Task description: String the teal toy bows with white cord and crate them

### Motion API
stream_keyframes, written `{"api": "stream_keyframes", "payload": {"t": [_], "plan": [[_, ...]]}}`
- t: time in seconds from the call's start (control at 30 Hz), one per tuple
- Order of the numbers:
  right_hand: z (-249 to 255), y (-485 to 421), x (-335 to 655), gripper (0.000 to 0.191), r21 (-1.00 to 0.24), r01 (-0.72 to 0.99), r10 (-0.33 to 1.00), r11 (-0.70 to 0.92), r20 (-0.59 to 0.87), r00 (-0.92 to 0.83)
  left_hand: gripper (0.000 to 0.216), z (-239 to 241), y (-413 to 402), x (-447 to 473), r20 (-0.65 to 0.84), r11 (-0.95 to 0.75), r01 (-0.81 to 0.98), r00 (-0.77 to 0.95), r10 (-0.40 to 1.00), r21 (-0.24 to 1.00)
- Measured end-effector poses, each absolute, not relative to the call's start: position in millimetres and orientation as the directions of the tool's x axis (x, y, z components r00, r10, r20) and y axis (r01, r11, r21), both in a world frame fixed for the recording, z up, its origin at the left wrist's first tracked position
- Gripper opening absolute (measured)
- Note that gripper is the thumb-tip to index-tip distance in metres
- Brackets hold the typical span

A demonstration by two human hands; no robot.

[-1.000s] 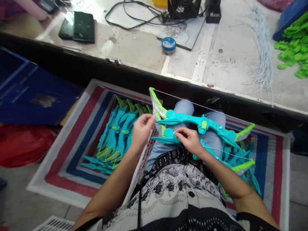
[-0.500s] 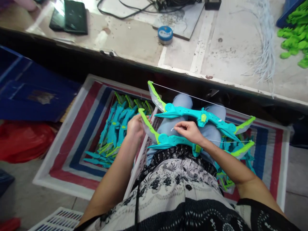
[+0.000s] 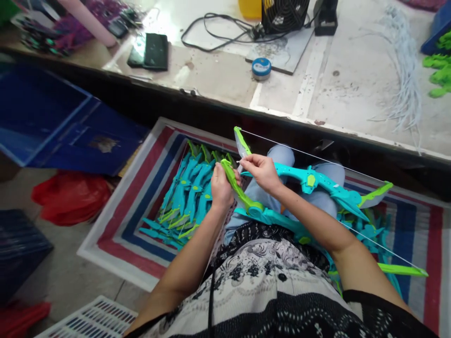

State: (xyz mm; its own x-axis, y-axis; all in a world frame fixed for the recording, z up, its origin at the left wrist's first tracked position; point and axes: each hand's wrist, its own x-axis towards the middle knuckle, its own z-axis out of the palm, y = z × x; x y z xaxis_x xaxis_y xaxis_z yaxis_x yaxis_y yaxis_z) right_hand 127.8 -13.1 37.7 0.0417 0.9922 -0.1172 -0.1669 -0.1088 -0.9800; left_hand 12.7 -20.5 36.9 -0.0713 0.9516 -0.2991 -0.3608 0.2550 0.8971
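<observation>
Toy bow [image 3: 262, 215] lies across the lap [image 3: 320, 203], below the near edge of the counter [image 3: 218, 70]; left hand [image 3: 221, 187] holds its green limb [image 3: 233, 180], right hand [image 3: 263, 172] narrowly pinches white string [image 3: 238, 162] beside the tip [image 3: 225, 162].

1. Gripping the green tip of a toy bow [image 3: 259, 213] in the left hand [image 3: 221, 187].
2. Pinching the end of a white string [image 3: 238, 162] in the right hand [image 3: 262, 173], just beside that tip.
3. Bearing another bow [image 3: 296, 174], strung, across the knees [image 3: 282, 156].
4. Showing a row of bows [image 3: 193, 185] toward the left edge of a striped sheet [image 3: 120, 223].
5. Carrying a tin [image 3: 261, 69] near the front edge of the worktop [image 3: 218, 75], with a fan [image 3: 284, 15] farther back.
6. Trailing pale cords [image 3: 401, 70] almost to that front edge.
</observation>
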Motion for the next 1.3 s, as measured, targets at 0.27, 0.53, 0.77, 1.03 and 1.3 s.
{"api": "stream_keyframes", "payload": {"t": [0.27, 0.53, 0.77, 1.03, 1.3], "plan": [[47.5, -9.8, 115.8, 0.035, -0.924, -0.312, 0.966, -0.22, -0.162, -0.202, 0.059, 41.8, -20.1, 15.9, -0.286, 0.252, -0.408, -0.022, 0.958, 0.878], [51.8, -7.9, 121.1, 0.041, -0.913, -0.356, 0.962, -0.199, -0.112, -0.25, 0.055, 40.7, -20.4, 14.0, -0.268, 0.238, -0.444, -0.003, 0.964, 0.864], [53.4, -7.9, 121.2, 0.04, -0.909, -0.365, 0.961, -0.202, -0.111, -0.255, 0.056, 42.8, -20.5, 15.8, -0.282, 0.247, -0.437, -0.014, 0.959, 0.865], [54.9, -8.7, 121.0, 0.038, -0.914, -0.346, 0.96, -0.21, -0.126, -0.249, 0.057, 43.8, -21.1, 17.1, -0.277, 0.243, -0.442, -0.011, 0.961, 0.863], [54.4, -8.3, 121.5, 0.039, -0.927, -0.324, 0.965, -0.189, -0.115, -0.237, 0.056, 43.9, -20.8, 17.0, -0.302, 0.268, -0.449, -0.005, 0.953, 0.852]]}}
